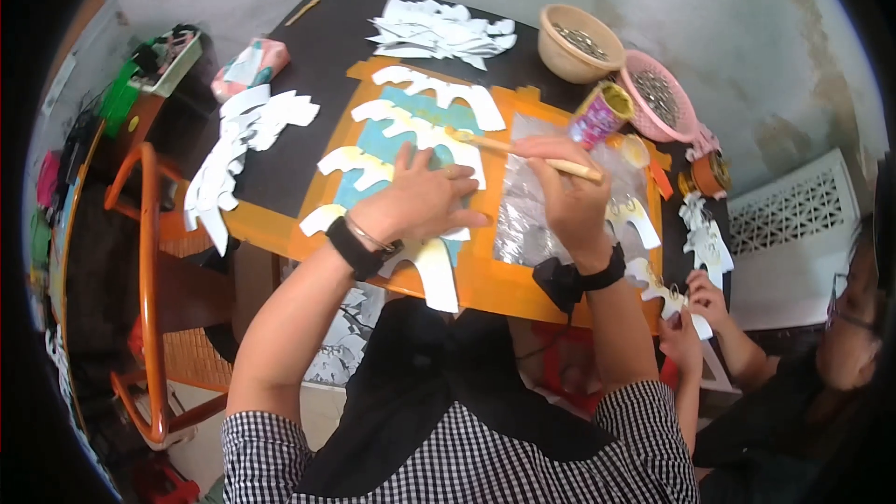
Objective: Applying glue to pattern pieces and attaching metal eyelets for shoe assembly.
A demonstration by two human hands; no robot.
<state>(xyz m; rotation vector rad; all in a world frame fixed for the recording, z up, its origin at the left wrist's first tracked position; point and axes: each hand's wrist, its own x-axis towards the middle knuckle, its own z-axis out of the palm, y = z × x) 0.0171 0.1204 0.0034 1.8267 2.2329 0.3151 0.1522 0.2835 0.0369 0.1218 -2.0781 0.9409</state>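
My left hand point(415, 194) lies flat with fingers spread on white cut-out pieces, over a blue-green sheet point(381, 142). Pinched in my right hand point(569, 196) is a wooden-handled brush point(493, 144). Its tip touches a scalloped white piece point(425, 131) smeared with yellowish paste. Another cut-out piece point(439, 84) lies farther back, and one point(437, 282) hangs toward the near edge. Beneath them is an orange-covered work surface point(481, 271). Right of the brush lies a crinkled clear plastic sheet point(523, 215). An open purple-and-yellow can point(602, 115) stands beyond my right hand.
White pieces are piled at the back point(439, 30) and left point(238, 149). A beige bowl point(560, 21) and pink basket point(674, 126) hold small metal parts. At right, another person's hands point(686, 331) hold a white piece with rings. A wooden chair point(149, 289) stands left.
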